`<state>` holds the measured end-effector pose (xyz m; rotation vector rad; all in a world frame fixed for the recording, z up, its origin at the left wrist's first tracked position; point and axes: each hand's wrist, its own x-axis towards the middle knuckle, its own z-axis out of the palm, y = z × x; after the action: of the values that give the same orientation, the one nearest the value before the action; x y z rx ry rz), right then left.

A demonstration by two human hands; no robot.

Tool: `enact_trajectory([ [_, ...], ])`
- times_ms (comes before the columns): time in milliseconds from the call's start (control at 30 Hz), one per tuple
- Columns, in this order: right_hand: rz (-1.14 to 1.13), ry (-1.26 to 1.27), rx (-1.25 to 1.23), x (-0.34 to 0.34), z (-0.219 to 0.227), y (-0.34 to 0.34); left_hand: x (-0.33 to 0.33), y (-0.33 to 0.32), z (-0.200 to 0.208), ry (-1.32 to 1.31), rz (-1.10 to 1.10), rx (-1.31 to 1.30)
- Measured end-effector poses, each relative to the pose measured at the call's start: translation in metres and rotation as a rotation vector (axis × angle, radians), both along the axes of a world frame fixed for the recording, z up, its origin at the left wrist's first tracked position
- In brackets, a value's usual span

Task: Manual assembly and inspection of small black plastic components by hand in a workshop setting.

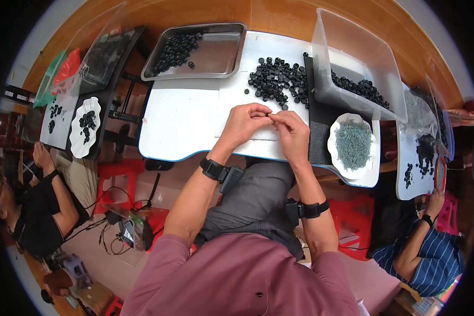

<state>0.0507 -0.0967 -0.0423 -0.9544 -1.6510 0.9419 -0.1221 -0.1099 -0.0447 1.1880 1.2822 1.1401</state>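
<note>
Black part (268, 115) pinched by left hand (246, 122) and right hand (292, 130), black caps (277, 80) piled beyond, white tabletop (187, 118)

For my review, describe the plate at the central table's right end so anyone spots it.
Find the central white table. At its right end, on the near side of the translucent box, sits a wavy-rimmed white plate. A heap of thin grey-green pieces sets it apart from the similar plate of black parts on the table at left.
</note>
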Motion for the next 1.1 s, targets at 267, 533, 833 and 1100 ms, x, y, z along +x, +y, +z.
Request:
enact_trajectory([
  [267,-0.062,0.24,-0.253,0.002,-0.007,0.003,0.003,-0.003,-0.007,-0.01,0.012,0.081],
  [533,-0.019,0.173,-0.224,0.002,-0.011,0.002,0.006,-0.006,-0.001,-0.003,0.034,0.049],
  [833,-0.02,0.124,-0.201,0.0,-0.01,0.0,0.009,-0.009,-0.013,0.12,0.084,0.203],
  [1100,-0.036,0.129,-0.183,0.001,-0.011,0.002,0.015,-0.009,-0.003,0.242,0.107,0.185],
])
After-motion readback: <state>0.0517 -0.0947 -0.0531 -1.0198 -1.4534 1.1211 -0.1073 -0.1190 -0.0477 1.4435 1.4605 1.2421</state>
